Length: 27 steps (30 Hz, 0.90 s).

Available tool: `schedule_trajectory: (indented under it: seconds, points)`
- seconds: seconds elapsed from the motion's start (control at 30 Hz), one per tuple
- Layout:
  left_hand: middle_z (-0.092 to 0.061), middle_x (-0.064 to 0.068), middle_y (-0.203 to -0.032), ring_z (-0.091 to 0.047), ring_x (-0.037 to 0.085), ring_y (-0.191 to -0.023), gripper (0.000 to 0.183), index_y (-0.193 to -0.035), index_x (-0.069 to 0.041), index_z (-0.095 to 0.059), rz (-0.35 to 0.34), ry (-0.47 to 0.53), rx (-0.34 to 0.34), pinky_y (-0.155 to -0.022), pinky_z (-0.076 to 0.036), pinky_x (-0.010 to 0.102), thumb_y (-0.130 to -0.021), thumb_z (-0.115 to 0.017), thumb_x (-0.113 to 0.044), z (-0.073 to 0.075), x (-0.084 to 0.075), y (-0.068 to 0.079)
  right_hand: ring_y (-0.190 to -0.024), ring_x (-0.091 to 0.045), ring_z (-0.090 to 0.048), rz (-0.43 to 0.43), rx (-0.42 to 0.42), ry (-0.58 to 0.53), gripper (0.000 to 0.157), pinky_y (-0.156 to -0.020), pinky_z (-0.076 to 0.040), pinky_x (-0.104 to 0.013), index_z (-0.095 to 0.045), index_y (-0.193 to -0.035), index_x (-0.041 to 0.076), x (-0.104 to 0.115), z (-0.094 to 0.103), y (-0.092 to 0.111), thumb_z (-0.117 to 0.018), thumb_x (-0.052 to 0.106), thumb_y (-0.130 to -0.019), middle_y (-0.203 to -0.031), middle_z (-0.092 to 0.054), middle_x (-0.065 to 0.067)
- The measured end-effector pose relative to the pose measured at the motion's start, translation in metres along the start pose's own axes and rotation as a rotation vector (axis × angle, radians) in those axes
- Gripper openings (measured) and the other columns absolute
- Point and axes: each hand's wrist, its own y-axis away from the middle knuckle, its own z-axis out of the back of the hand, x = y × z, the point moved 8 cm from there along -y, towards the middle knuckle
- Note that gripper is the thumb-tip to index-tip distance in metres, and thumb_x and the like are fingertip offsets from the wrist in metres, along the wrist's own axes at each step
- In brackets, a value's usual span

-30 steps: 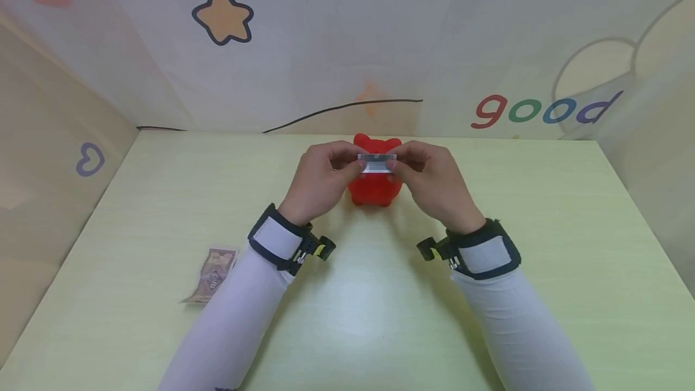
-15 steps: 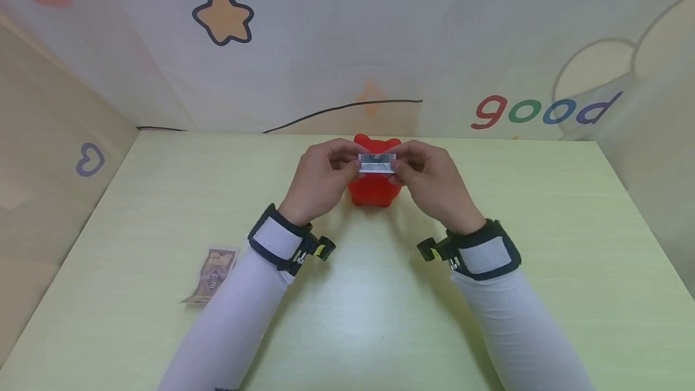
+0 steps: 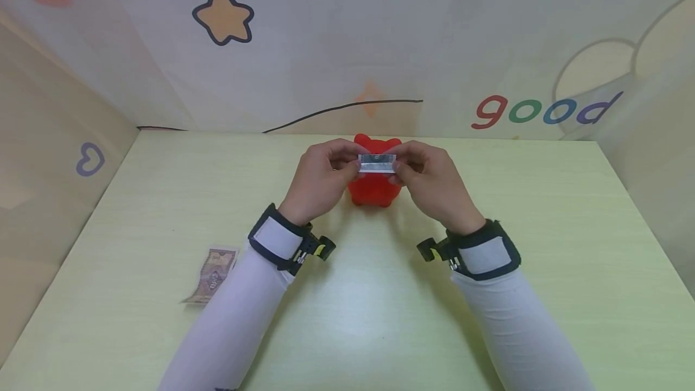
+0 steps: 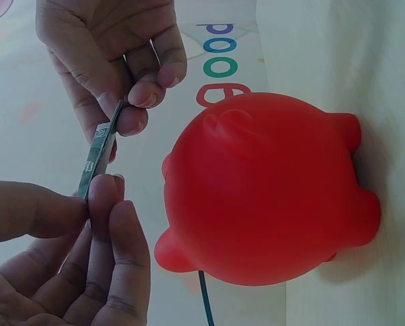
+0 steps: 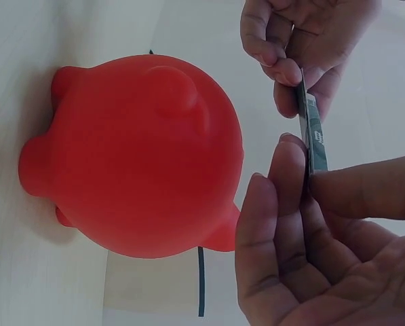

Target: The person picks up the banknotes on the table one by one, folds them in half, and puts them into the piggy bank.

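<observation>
A small folded green banknote (image 3: 377, 163) is held level above a red piggy bank (image 3: 374, 192). My left hand (image 3: 321, 181) pinches its left end between thumb and fingers; my right hand (image 3: 436, 183) pinches the right end the same way. Seen edge-on in the left wrist view, the folded banknote (image 4: 98, 155) is a thin strip, apart from the piggy bank (image 4: 266, 190). The right wrist view has the piggy bank (image 5: 141, 156) standing on its feet, with the note (image 5: 316, 139) off to its top side. The bank's top is partly covered by the hands in the head view.
A purplish-brown banknote (image 3: 215, 273), creased with one end lifted, lies on the pale table (image 3: 347, 330) beside my left forearm, which hides part of it. A printed backdrop (image 3: 336, 35) rises along the table's back edge, close behind the piggy bank.
Both thumbs have slid outward to the ends of the folded banknote, baring more of its middle. The hands otherwise hold their place; the piggy bank and the other banknote have not moved.
</observation>
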Motion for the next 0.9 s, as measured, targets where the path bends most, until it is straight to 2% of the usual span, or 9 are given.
schedule_trajectory:
  seconds: [0.17, 0.4, 0.6, 0.9]
  points:
    - [-0.069, 0.002, -0.099, -0.061, 0.011, -0.081, 0.023, -0.114, -0.008, -0.068, -0.013, -0.016, -0.002, -0.075, -0.058, 0.03, -0.092, -0.063, -0.009, 0.0001, -0.0003, -0.0001, -0.083, -0.02, -0.06, 0.007, -0.006, 0.022, 0.025, -0.078, -0.057, -0.039, -0.062, -0.119, 0.01, 0.001, 0.0003, 0.0, -0.059, 0.008, -0.095, -0.104, -0.064, -0.006]
    - [-0.069, 0.0, -0.102, -0.061, 0.01, -0.083, 0.021, -0.11, -0.012, -0.069, -0.009, -0.012, 0.001, -0.077, -0.057, 0.032, -0.09, -0.063, -0.006, 0.0005, -0.0008, -0.0002, -0.079, -0.023, -0.061, 0.028, -0.024, 0.042, 0.022, -0.073, -0.056, -0.039, -0.065, -0.114, 0.016, 0.0039, 0.0017, 0.0, -0.056, 0.007, -0.095, -0.095, -0.066, -0.006]
    - [-0.07, -0.002, -0.096, -0.061, 0.009, -0.084, 0.019, -0.103, -0.013, -0.072, -0.034, -0.021, 0.002, -0.077, -0.055, 0.034, -0.092, -0.06, -0.005, 0.001, -0.0016, -0.0005, -0.081, -0.02, -0.061, 0.05, -0.022, 0.025, 0.019, -0.075, -0.056, -0.04, -0.068, -0.108, 0.013, 0.0054, 0.0023, 0.0005, -0.057, 0.005, -0.095, -0.1, -0.067, -0.005]
    - [-0.07, -0.002, -0.097, -0.059, 0.009, -0.086, 0.019, -0.103, -0.013, -0.075, -0.015, -0.064, -0.004, -0.074, -0.055, 0.032, -0.092, -0.061, -0.008, 0.0014, -0.0002, 0.0003, -0.086, -0.02, -0.058, 0.028, -0.021, 0.049, 0.02, -0.072, -0.053, -0.039, -0.072, -0.107, 0.014, 0.0025, 0.0031, -0.0002, -0.06, 0.009, -0.091, -0.099, -0.067, -0.003]
